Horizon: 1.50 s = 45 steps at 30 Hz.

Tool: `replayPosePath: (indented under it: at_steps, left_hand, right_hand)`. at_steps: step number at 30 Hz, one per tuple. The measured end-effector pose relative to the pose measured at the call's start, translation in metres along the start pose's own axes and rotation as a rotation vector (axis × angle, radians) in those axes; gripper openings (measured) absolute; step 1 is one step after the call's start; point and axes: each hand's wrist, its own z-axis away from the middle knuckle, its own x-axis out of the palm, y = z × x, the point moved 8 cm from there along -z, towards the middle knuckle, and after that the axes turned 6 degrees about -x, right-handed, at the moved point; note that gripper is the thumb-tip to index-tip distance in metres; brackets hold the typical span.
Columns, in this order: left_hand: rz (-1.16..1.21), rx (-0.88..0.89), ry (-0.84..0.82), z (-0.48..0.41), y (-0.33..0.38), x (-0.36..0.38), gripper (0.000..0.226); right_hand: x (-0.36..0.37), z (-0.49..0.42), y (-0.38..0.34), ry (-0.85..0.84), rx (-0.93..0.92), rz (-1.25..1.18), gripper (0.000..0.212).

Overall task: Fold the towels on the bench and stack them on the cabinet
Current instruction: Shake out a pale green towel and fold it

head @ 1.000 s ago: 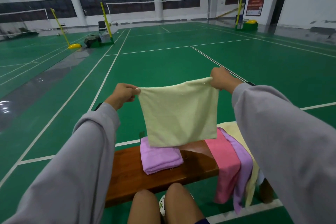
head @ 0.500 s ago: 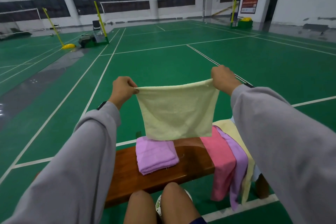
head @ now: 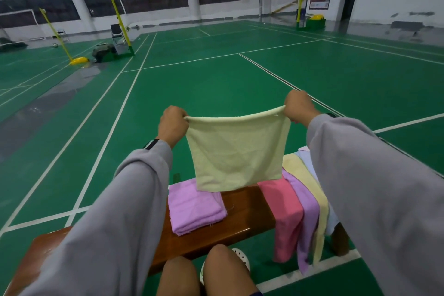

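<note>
A pale yellow towel (head: pixel 236 151) hangs in the air above the brown wooden bench (head: pixel 245 222). My left hand (head: pixel 171 125) pinches its top left corner and my right hand (head: pixel 299 107) pinches its top right corner, holding the top edge stretched. Below it a folded purple towel (head: pixel 195 208) lies on the bench. Draped over the bench's right end are unfolded towels: a pink towel (head: pixel 284 214), a purple one (head: pixel 306 218), a yellow one (head: pixel 314 190) and a light blue one partly behind my right sleeve. No cabinet is in view.
My knees (head: pixel 204 271) and a white shoe (head: pixel 241 257) show at the bench's near edge. Green court floor with white lines lies beyond. Yellow net posts (head: pixel 121 24) and a chair (head: pixel 117 33) stand far off at the back left.
Both hands have stayed on the towel's corners while the towel rose slightly and its lower edge lifted above the folded purple towel. The view shifted a little.
</note>
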Motion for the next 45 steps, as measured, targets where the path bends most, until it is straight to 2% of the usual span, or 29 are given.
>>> replayPosePath:
  at_steps: [2,5,7,8,11,13,17,24,27,29,30,32,33,36,38,41,43,45]
  left_hand:
    - [0.098,-0.065,-0.009,-0.009,0.003,0.005,0.022]
    - [0.561,-0.330,-0.103,-0.030,0.000,0.019,0.017]
    - [0.863,-0.454,-0.137,-0.042,0.009,0.027,0.014]
    - [0.967,-0.462,-0.138,-0.048,0.017,0.028,0.015]
    - [1.072,-0.403,-0.057,-0.057,0.032,0.019,0.022]
    - [1.045,-0.379,-0.017,-0.057,0.028,0.021,0.021]
    - [0.988,-0.362,-0.067,-0.036,0.024,0.037,0.019]
    - [0.731,-0.298,-0.164,0.071,0.000,0.088,0.013]
    - [0.752,-0.284,-0.196,0.125,-0.021,0.110,0.011]
    - [0.743,-0.263,-0.253,0.156,-0.035,0.126,0.005]
    - [0.730,-0.258,-0.300,0.169,-0.042,0.135,0.006]
    - [0.716,-0.275,-0.421,0.189,-0.054,0.152,0.022]
    - [0.687,-0.270,-0.481,0.199,-0.055,0.156,0.024]
    - [0.485,-0.208,-0.550,0.218,-0.050,0.156,0.022]
    - [0.413,-0.212,-0.547,0.220,-0.051,0.156,0.022]
    - [0.359,-0.230,-0.512,0.214,-0.051,0.152,0.019]
    - [0.319,-0.209,-0.466,0.204,-0.048,0.149,0.019]
    - [0.276,-0.194,-0.426,0.191,-0.046,0.149,0.019]
  right_hand:
    - [0.004,-0.011,0.017,0.016,0.160,-0.232,0.016]
    - [0.012,-0.023,0.033,0.028,0.379,-0.729,0.005]
    - [0.009,-0.035,0.029,0.035,0.389,-0.973,0.006]
    - [0.006,-0.039,0.030,0.075,0.408,-1.063,0.006]
    - [-0.009,-0.051,0.024,0.149,0.331,-1.191,0.027]
    - [-0.018,-0.049,0.025,0.170,0.281,-1.202,0.033]
    - [-0.015,-0.030,0.044,0.216,0.316,-1.212,0.035]
    - [0.058,0.060,0.111,0.069,0.522,-1.058,0.025]
    - [0.091,0.117,0.137,-0.018,0.552,-0.974,0.016]
    - [0.101,0.150,0.147,-0.010,0.547,-1.001,0.006]
    - [0.104,0.163,0.150,0.013,0.534,-1.019,0.008]
    - [0.121,0.181,0.168,0.013,0.579,-0.975,0.042]
    - [0.131,0.189,0.175,-0.016,0.610,-0.950,0.053]
    - [0.159,0.208,0.194,-0.121,0.649,-0.822,0.034]
    - [0.167,0.215,0.196,-0.165,0.632,-0.746,0.034]
    - [0.169,0.209,0.189,-0.200,0.534,-0.676,0.018]
    - [0.162,0.200,0.180,-0.192,0.461,-0.607,0.021]
    - [0.160,0.186,0.176,-0.157,0.398,-0.544,0.033]
